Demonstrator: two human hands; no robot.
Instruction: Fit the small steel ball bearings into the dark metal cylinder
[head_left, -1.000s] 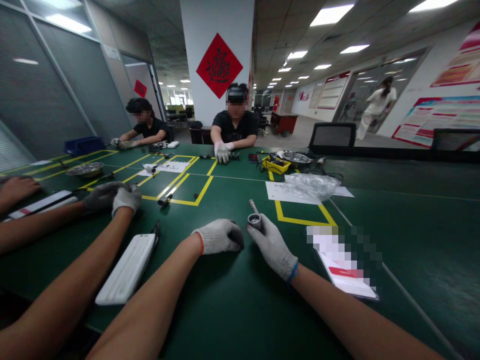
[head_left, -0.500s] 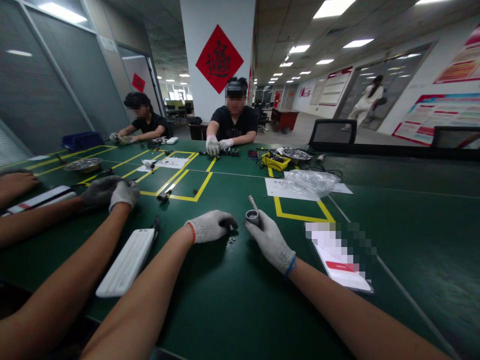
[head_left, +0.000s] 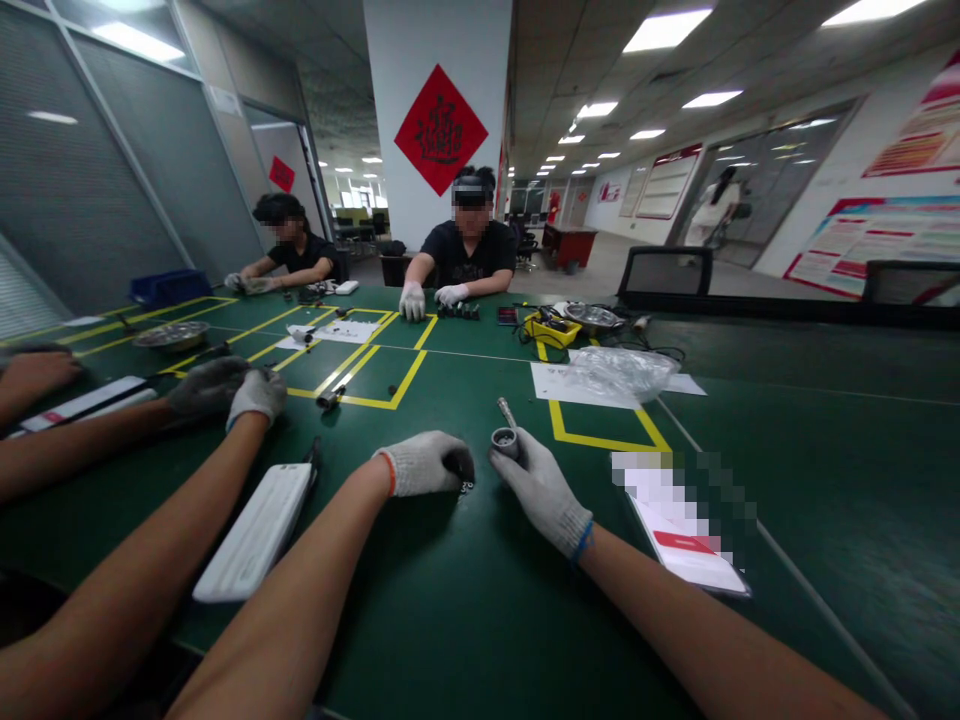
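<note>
so the round metal part [head_left: 505,441] sits in the gloved right hand's [head_left: 541,490] grip, thumb and fingers closed round it, hollow end facing the camera. gloved left hand [head_left: 427,464] is down at some tiny shiny bits [head_left: 466,489] on the green worktop [head_left: 480,610], can't tell if it's pinching any. crumpled clear plastic [head_left: 626,372] lies farther back.

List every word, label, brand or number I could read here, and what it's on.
No text is sharp enough to quote with certainty.
Large red diamond sign on the pillar: black Chinese-style lettering, too blurred to quote.
Smaller red diamond: too small.
Wall poster at right: blurred lines.
Paper by the clear plastic: faint marks, unreadable.
White, red-banded item: partly pixelated, unreadable.
</note>
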